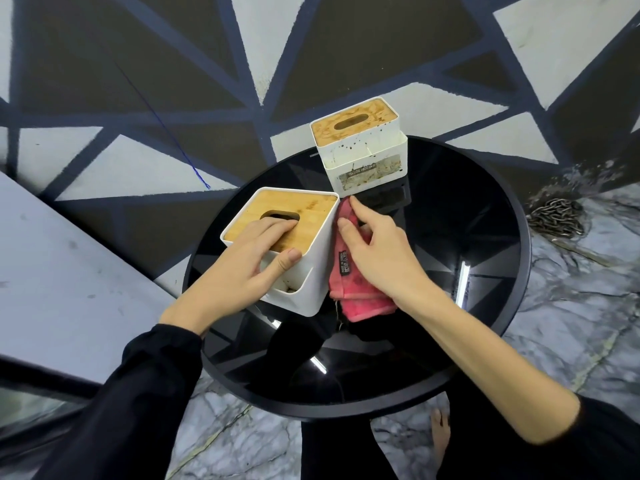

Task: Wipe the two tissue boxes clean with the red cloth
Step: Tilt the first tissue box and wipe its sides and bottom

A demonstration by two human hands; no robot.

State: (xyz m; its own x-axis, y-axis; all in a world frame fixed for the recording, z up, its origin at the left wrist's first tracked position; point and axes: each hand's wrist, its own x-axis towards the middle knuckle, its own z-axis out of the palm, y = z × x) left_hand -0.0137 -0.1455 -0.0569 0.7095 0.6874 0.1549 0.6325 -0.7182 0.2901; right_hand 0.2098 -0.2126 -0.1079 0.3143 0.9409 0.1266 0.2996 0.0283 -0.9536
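Black sleeves reach over a round glossy black table (485,358). The left hand (239,268) grips the nearer white tissue box with a clean bamboo lid (311,233), fingers curled into the lid slot, thumb on its front wall. The right hand (377,254) presses a crumpled red cloth (349,292) against that box's right side, fingers bent over it. The second white tissue box, stained, with a spotted bamboo lid (360,147) stands just behind, at the table's far edge.
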